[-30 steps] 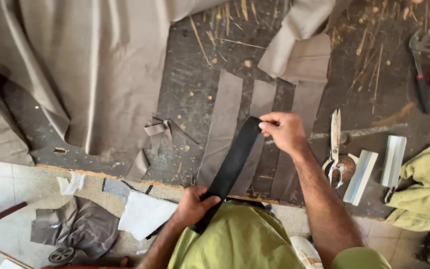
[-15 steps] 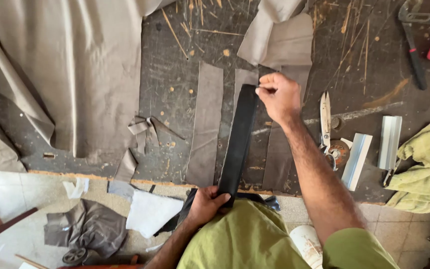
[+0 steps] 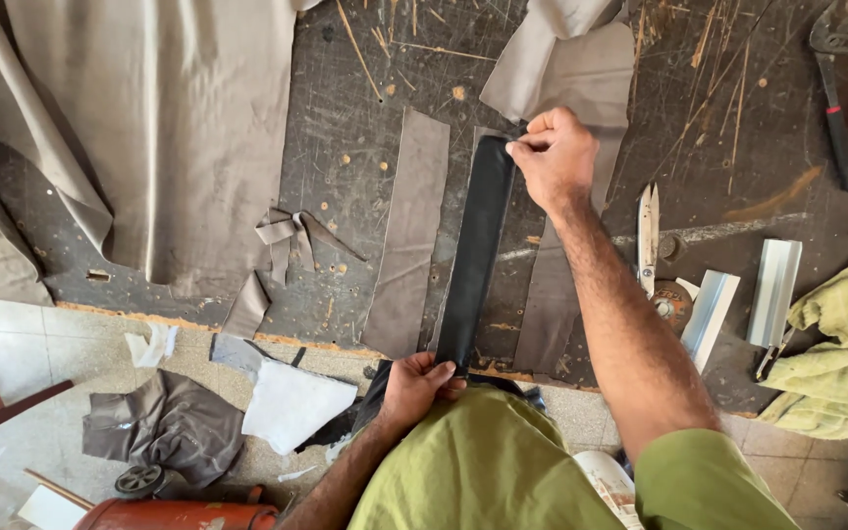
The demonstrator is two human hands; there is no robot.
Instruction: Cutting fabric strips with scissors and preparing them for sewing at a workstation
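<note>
A long black strip [image 3: 478, 250] lies stretched along the dark, scratched worktable [image 3: 365, 118]. My right hand [image 3: 554, 157] pinches its far end. My left hand [image 3: 419, 383] grips its near end at the table's front edge. The strip rests between two grey fabric strips: one [image 3: 406, 236] to its left, another [image 3: 550, 294] under my right forearm.
A large grey cloth [image 3: 139, 128] covers the table's left part. Scissors [image 3: 648, 236], two white metal profiles [image 3: 775, 290] and a yellow-green rag [image 3: 841, 344] lie at the right, pliers [image 3: 836, 108] at far right. Fabric scraps [image 3: 169, 422] lie on the tiled floor.
The black strip was raised and angled; now it lies straight and flat on the table. My right hand carried its far end further up the table.
</note>
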